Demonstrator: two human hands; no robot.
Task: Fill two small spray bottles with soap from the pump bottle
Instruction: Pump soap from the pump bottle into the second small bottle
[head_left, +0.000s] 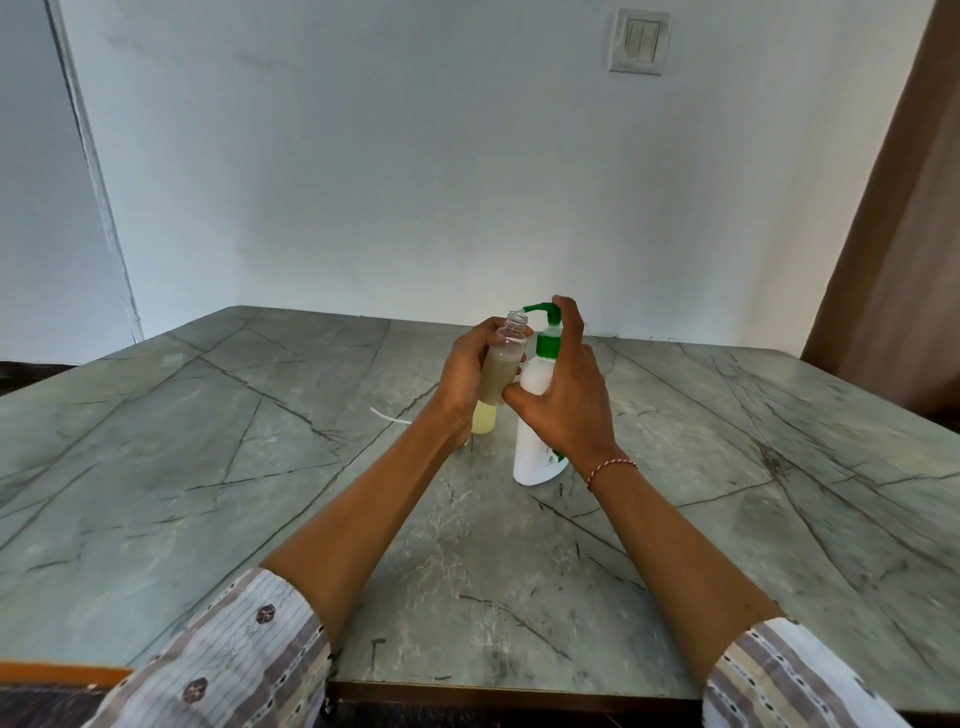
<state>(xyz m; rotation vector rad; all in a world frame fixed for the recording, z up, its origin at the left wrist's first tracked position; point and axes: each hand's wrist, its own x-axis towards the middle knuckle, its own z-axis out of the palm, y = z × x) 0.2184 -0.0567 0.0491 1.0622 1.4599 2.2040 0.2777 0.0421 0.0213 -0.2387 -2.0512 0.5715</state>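
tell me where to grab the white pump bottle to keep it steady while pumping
Grip the pump bottle around its wide white body below the green collar, coming from its right side, since the left hand holds the small spray bottle under the spout on the other side. It stands upright on the table, and the right hand already wraps there, finger on the pump head.

legible text: none was found | pump bottle (535, 431): a small green mark and a line of tiny print were seen low on the white body, too small to be read | small spray bottle (503, 364): no label was seen | wall switch plate (638, 42): no marking could be made out
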